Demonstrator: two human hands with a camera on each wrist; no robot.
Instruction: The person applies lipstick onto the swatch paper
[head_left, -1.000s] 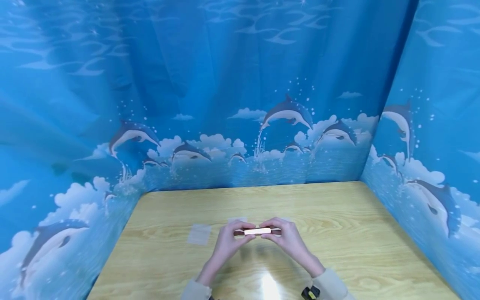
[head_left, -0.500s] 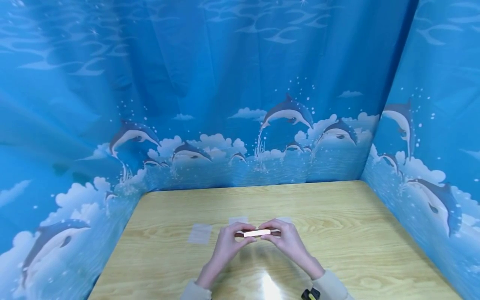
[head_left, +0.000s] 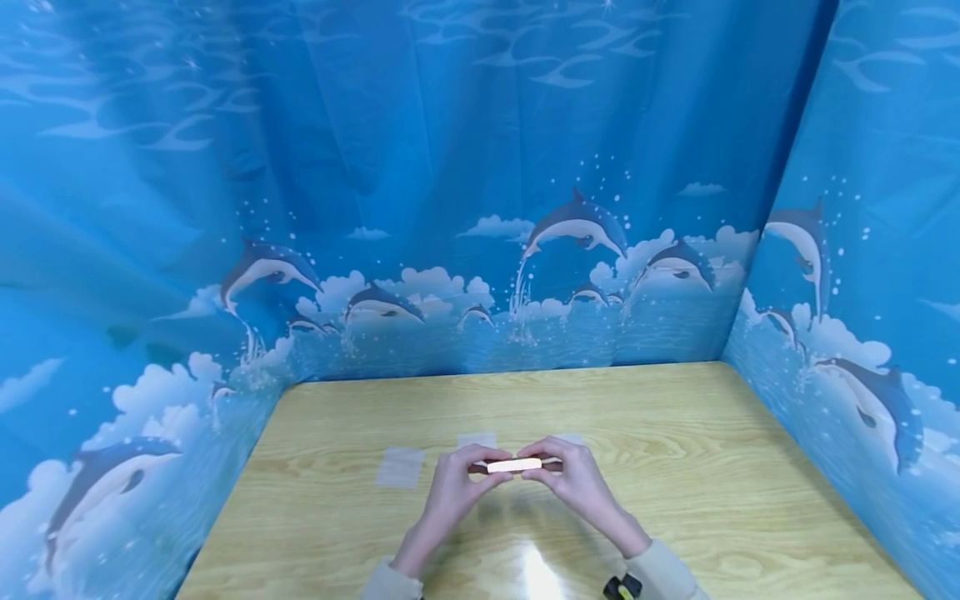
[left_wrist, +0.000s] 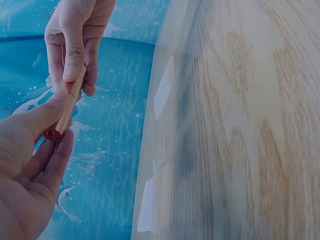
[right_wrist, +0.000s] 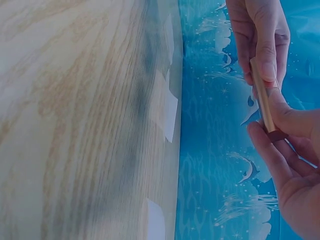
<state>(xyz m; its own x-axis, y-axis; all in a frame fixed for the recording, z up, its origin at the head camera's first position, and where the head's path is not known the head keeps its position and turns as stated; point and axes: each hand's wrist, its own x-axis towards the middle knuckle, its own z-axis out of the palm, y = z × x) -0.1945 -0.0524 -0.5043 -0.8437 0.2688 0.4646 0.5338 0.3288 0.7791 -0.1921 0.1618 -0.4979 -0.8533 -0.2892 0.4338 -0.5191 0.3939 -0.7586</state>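
Observation:
A slim, gold-coloured bar-shaped piece [head_left: 514, 465] with dark red ends is held level above the table, its near side glaring white in the head view. My left hand [head_left: 452, 482] pinches its left end between thumb and fingers. At the other end, my right hand [head_left: 567, 477] grips it the same way. Seen from the left wrist, the gold piece [left_wrist: 69, 106] slants between both hands, with a dark red end by the left fingers. From the right wrist, another dark red end of the gold piece [right_wrist: 264, 100] shows beside the right fingers. Its exact kind cannot be told.
Below the hands lies a wood-grain table [head_left: 660, 442] with a bright light reflection near its front. A pale square patch [head_left: 400, 468] is stuck left of the hands, and two more sit partly behind them. Blue dolphin-print curtains [head_left: 420, 208] enclose the back and sides.

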